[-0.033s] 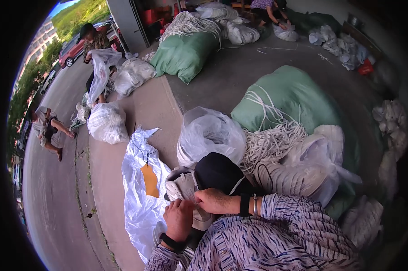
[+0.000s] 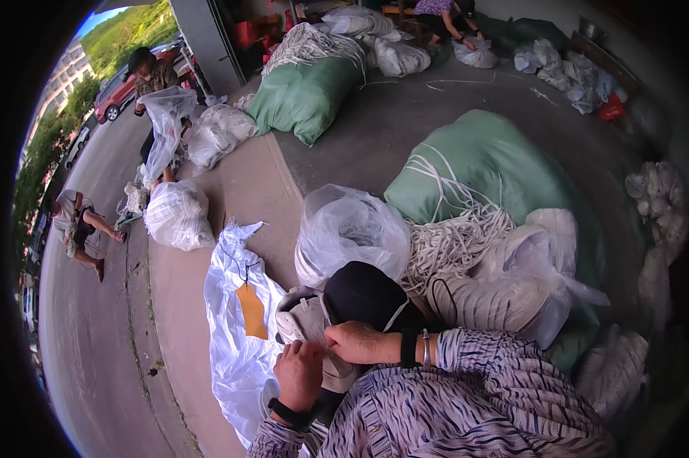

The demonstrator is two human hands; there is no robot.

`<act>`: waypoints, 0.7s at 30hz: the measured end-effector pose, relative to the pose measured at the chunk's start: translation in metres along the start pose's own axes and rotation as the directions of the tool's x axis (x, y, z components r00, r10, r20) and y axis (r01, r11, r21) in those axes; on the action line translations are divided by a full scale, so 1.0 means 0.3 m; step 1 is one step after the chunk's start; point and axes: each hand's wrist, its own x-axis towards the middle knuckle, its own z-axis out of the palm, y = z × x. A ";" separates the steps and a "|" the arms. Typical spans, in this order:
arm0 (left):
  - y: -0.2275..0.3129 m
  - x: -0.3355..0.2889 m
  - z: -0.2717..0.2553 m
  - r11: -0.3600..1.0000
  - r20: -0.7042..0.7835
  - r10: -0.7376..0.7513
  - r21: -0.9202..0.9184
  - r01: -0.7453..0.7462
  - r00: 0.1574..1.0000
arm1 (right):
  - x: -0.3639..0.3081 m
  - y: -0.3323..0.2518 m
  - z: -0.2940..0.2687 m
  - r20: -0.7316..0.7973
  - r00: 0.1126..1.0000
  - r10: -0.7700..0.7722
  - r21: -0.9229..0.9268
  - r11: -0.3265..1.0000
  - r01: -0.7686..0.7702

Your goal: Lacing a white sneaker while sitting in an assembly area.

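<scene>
Left hand (image 2: 299,374), right hand (image 2: 354,343) close together at pale shoe (image 2: 305,319); cannot tell either grip's hold. White laces (image 2: 460,243) heaped beyond.

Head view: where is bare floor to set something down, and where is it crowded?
Dark floor shows bare between the far green sack and near green sack; paler floor between the filled white bag and open clear bag. Crowding surrounds the left hand and right hand: shoe close by, white sheet to the left, laces and white bundle to the right.
</scene>
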 end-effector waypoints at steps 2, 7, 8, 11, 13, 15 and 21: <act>0.008 0.006 -0.004 0.999 -0.016 0.047 -0.018 -0.047 0.999 | -0.004 -0.010 -0.027 0.040 0.999 0.015 0.022 1.000 -0.016; -0.021 -0.026 -0.119 0.979 -0.212 -0.015 -0.199 -0.028 0.977 | -0.050 0.021 -0.149 0.172 0.981 -0.090 -0.163 0.980 0.118; -0.028 -0.027 -0.147 0.965 -0.258 -0.045 -0.261 -0.025 0.965 | -0.063 0.036 -0.180 0.241 0.967 -0.083 -0.268 0.952 0.148; -0.007 0.000 -0.162 0.650 -0.159 -0.254 -0.759 0.046 0.954 | -0.081 0.056 -0.235 0.513 0.848 0.136 -0.151 0.986 -0.067; 0.033 0.054 -0.122 0.422 -0.061 -0.256 -0.905 0.054 0.965 | -0.079 0.047 -0.239 0.480 0.876 0.050 0.003 0.998 -0.058; 0.082 0.090 -0.071 0.286 0.070 -0.275 -0.946 0.150 0.959 | -0.074 0.032 -0.233 0.469 0.883 -0.002 0.156 0.984 -0.080; -0.057 0.082 -0.071 -0.129 0.209 -0.391 -0.977 0.172 0.896 | -0.124 0.046 -0.341 0.356 0.916 -0.186 0.633 0.769 -0.090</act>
